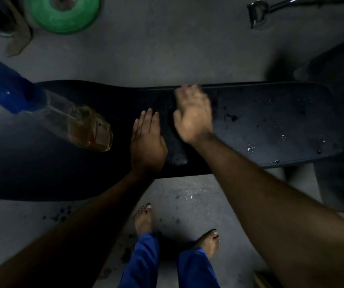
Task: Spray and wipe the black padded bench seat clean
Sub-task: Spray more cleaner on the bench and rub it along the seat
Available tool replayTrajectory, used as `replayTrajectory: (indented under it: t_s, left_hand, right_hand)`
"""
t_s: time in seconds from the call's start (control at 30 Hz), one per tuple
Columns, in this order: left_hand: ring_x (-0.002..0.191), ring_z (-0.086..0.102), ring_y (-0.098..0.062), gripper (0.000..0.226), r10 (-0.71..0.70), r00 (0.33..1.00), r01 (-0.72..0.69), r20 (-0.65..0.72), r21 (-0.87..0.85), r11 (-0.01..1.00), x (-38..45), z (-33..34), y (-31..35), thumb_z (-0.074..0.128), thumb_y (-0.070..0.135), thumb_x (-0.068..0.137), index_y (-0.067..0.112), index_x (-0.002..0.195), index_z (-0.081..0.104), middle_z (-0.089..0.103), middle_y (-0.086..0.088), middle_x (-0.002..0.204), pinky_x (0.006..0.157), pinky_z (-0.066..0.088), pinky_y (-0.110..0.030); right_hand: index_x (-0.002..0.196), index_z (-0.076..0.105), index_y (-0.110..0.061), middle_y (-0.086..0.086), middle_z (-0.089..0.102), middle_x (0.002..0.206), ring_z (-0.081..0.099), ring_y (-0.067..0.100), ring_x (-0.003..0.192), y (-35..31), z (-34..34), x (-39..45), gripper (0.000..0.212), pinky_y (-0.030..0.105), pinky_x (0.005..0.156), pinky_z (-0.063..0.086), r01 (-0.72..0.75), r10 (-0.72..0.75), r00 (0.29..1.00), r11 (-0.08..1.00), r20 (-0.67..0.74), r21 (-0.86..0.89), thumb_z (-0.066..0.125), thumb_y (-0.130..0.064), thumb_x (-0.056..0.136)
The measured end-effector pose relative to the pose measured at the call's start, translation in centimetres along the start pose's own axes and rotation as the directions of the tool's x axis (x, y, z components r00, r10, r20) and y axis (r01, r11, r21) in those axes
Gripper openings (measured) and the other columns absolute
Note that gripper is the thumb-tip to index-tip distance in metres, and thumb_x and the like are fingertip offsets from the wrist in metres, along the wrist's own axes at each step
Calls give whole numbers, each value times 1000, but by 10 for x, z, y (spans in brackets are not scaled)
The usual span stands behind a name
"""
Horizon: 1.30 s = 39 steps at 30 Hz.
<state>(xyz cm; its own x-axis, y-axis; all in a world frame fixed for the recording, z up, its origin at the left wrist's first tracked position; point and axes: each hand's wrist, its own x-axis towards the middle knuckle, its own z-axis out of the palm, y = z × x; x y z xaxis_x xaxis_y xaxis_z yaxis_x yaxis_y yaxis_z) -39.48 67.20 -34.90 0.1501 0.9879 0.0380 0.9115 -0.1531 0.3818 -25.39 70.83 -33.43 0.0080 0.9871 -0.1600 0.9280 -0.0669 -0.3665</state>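
Broadly, by size, each placed against the bench:
Bench seat: the black padded bench seat (270, 121) runs across the middle of the view, matte, rounded at its right end, beaded with droplets there.
Floor: grey concrete floor (156, 55) all round the bench, speckled dark on the near side.
Spray bottle: the spray bottle (79, 123) is tilted over the bench's left part, blue top, clear body holding yellowish liquid.
Right hand: the right hand (194, 117) lies on a dark cloth (175, 146) at the bench's middle, fingers blurred; grip cannot be told.
Left hand: the left hand (147, 142) rests flat on the bench beside the cloth, fingers straight and together.
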Motion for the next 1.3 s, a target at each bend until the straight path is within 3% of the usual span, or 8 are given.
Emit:
replayTrajectory:
  t_s: [0.23, 0.4, 0.53, 0.73, 0.87, 1.03, 1.17, 1.3]
  left_hand:
    - [138, 39, -31, 62, 7, 999, -11, -37, -113, 994, 30, 16, 32, 26, 21, 83, 0, 136, 50, 47, -18, 145, 118, 24, -43]
    - [139, 39, -31, 56, 27, 999, -28, -17, -69, 997, 43, 28, 44, 28, 21, 89, 0, 136, 51, 46, -19, 145, 118, 25, -44]
    - [138, 39, -33, 48, 76, 995, -74, -59, 39, 997, 40, 42, 42, 35, 19, 95, 0, 135, 51, 46, -20, 145, 116, 27, -47]
    - [137, 42, -33, 47, 94, 993, -85, -74, 115, 990, 43, 46, 39, 39, 24, 97, 1, 135, 53, 47, -20, 144, 115, 29, -45]
    - [135, 44, -33, 46, 93, 993, -82, -72, 143, 986, 45, 47, 41, 39, 24, 97, 1, 134, 54, 49, -20, 143, 113, 32, -46]
    - [131, 47, -38, 48, 101, 994, -96, -44, 107, 990, 46, 41, 51, 38, 18, 91, -3, 130, 56, 52, -25, 138, 111, 35, -49]
    - [134, 45, -37, 57, 168, 985, -169, 41, 28, 985, 66, 46, 75, 29, 18, 84, -4, 131, 54, 50, -23, 140, 114, 28, -47]
    - [133, 45, -37, 60, 74, 995, -75, 61, 11, 997, 81, 47, 88, 29, 18, 80, -4, 129, 56, 52, -23, 139, 114, 27, -48]
  right_hand:
    - [146, 45, -10, 18, 46, 149, 36, 38, 142, 84, -27, 5, 69, 50, 117, 30, -223, 213, 971, 971, -107, -88, 34, -38, 84]
    - [147, 46, -13, 11, 45, 153, 35, 33, 145, 86, -15, -40, 61, 49, 120, 26, 312, -301, 947, 945, 109, -98, 35, -28, 89]
    - [147, 43, -8, 18, 39, 155, 27, 38, 148, 110, -42, 25, 69, 53, 120, 24, -258, 251, 965, 960, -68, -107, 33, -34, 83]
    - [144, 51, -14, 12, 49, 151, 39, 33, 144, 110, -25, -11, 69, 50, 119, 29, 440, -426, 894, 893, 138, -91, 37, -30, 79]
    - [148, 43, -6, 20, 44, 152, 31, 39, 146, 118, -47, 28, 73, 53, 119, 26, -221, 220, 975, 970, -18, -106, 31, -36, 82]
    - [149, 43, -12, 14, 42, 156, 33, 35, 147, 120, -34, -36, 69, 53, 120, 23, 429, -407, 887, 901, 220, -62, 39, -29, 82]
    - [146, 44, -4, 23, 44, 151, 32, 43, 145, 156, -59, 26, 72, 57, 117, 27, -274, 267, 960, 957, -82, -92, 34, -34, 82]
    - [150, 41, -12, 11, 38, 159, 27, 33, 149, 117, -26, -44, 73, 51, 122, 16, 265, -253, 955, 963, 156, -57, 39, -27, 78]
